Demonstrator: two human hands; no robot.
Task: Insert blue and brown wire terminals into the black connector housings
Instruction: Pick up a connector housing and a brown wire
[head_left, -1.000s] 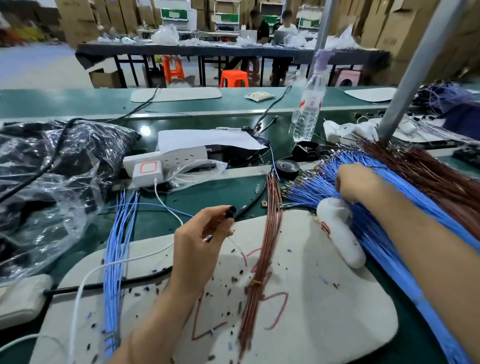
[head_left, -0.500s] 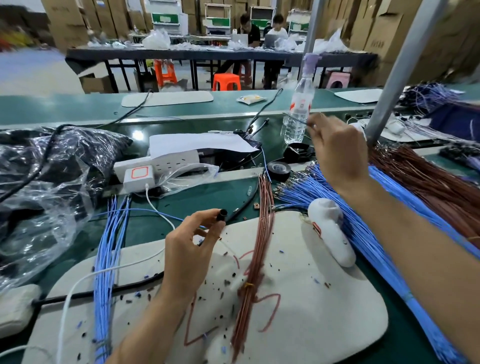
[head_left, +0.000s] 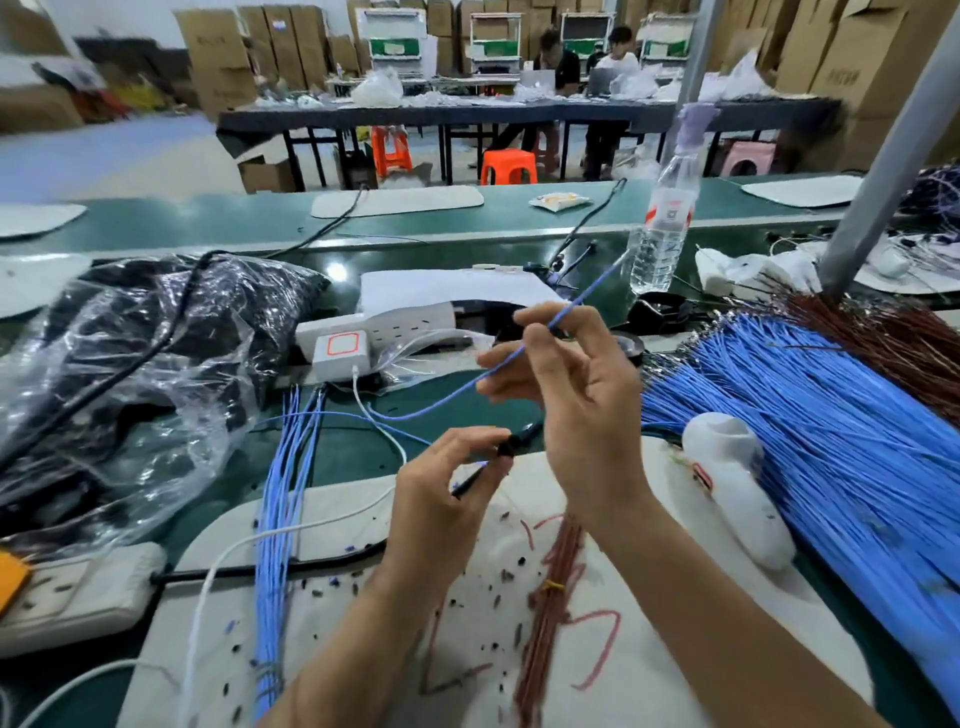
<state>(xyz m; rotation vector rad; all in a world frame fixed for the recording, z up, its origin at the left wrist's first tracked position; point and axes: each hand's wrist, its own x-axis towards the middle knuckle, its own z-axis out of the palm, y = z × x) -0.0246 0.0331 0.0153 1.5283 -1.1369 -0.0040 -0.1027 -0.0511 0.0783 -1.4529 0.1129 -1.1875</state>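
Housing (head_left: 511, 446), blue wire (head_left: 587, 291), brown bundle (head_left: 550, 613) nearby

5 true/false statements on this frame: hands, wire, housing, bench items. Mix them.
1. The right hand pinches a single blue wire. True.
2. The left hand holds nothing. False: its fingers pinch a black connector housing.
3. The blue wire is seated in the black connector housing. False: it runs above the housing, apart from it.
4. A brown wire bundle lies on the white mat. True.
5. The water bottle lies on its side. False: it stands upright at the back of the bench.
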